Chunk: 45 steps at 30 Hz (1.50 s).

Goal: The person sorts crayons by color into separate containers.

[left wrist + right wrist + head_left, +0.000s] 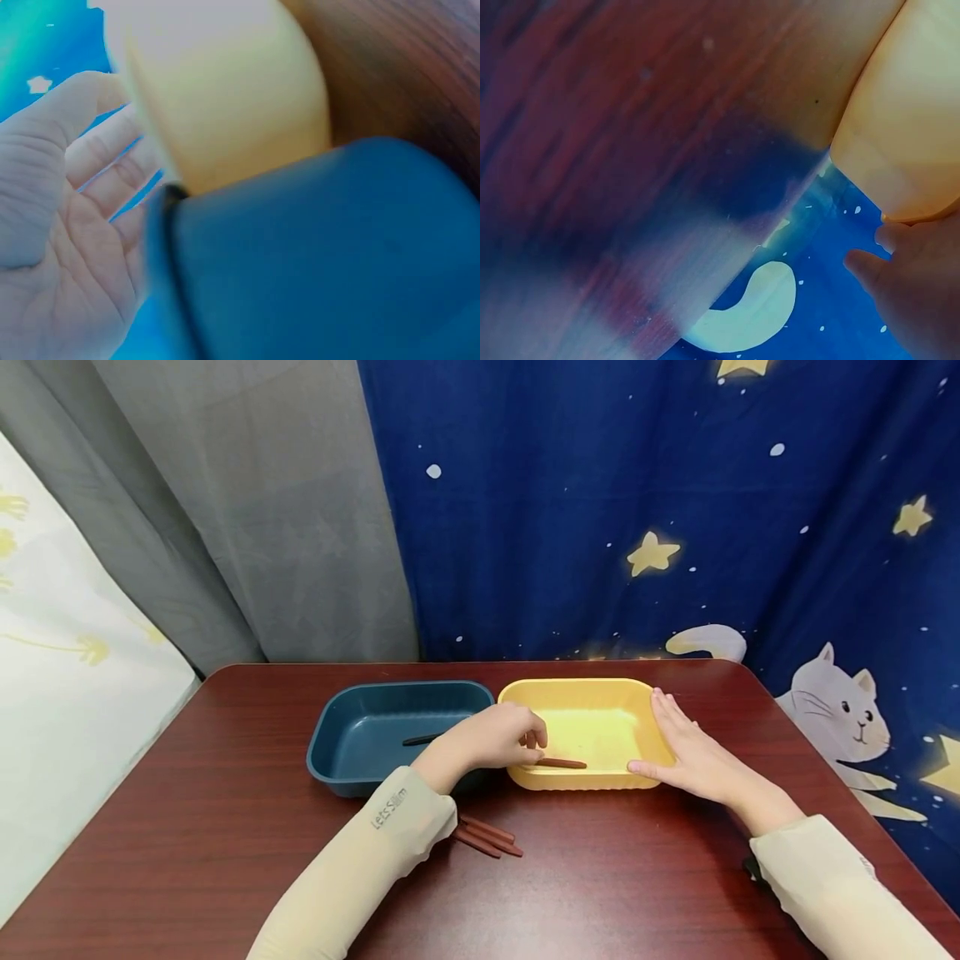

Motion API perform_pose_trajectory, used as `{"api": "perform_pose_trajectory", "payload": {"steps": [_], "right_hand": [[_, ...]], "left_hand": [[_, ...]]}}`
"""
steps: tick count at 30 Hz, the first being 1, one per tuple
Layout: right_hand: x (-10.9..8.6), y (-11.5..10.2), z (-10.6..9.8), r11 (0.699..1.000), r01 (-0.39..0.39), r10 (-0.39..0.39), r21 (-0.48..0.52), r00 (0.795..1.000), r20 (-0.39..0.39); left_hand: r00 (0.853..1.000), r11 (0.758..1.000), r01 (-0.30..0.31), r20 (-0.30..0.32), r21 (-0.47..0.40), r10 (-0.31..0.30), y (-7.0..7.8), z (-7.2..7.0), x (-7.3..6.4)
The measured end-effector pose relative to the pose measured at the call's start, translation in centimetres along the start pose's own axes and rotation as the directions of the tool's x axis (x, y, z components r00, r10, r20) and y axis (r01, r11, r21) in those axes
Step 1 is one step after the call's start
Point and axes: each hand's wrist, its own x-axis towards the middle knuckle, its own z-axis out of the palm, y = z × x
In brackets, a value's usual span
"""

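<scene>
My left hand [491, 735] is over the left end of the yellow tray [581, 782], with loosely bent fingers. Just below its thumb, a slim brown stick [562, 763] with a tapered end lies inside that tray. In the left wrist view the palm [82, 247] shows bare, while the fingertips are hidden behind the yellow tray's wall [232, 97]. My right hand [697, 756] rests on the yellow tray's right end, fingers straight and thumb at the near rim. A black stick [422, 739] lies in the dark blue tray [345, 787], partly covered by my left hand.
Several brown sticks [487, 837] lie on the dark red wooden table [600, 877], partly behind my left sleeve [375, 852]. The two trays stand side by side near the table's far edge. Behind them hang a grey curtain [300, 527] and a blue starry one [540, 527].
</scene>
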Motion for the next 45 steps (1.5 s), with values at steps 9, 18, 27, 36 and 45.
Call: {"api": "perform_pose_trajectory", "payload": {"steps": [9, 18, 27, 36, 45], "right_hand": [[-0.2, 0.2, 0.1, 1.000, -0.008, 0.008, 0.016, 1.000, 0.004], [-0.2, 0.4, 0.2, 1.000, -0.002, 0.002, 0.017, 1.000, -0.001], [-0.1, 0.1, -0.1, 1.000, -0.006, 0.005, 0.009, 1.000, 0.005], [-0.2, -0.1, -0.1, 1.000, -0.003, 0.003, 0.012, 1.000, 0.001], [-0.1, 0.0, 0.0, 1.000, -0.004, 0.004, 0.005, 1.000, 0.003]], "left_hand": [[0.993, 0.995, -0.089, -0.072, 0.040, 0.091, 1.6, -0.7, -3.4], [0.983, 0.984, -0.154, -0.085, 0.089, 0.162, 2.8, -0.2, -5.8], [0.987, 0.976, -0.160, -0.011, 0.151, 0.163, 3.1, 1.4, -7.0], [0.990, 0.983, -0.128, 0.074, 0.132, 0.119, 2.6, 2.9, -7.1], [0.990, 0.993, -0.075, 0.127, 0.086, 0.063, 1.8, 3.9, -7.5]]}}
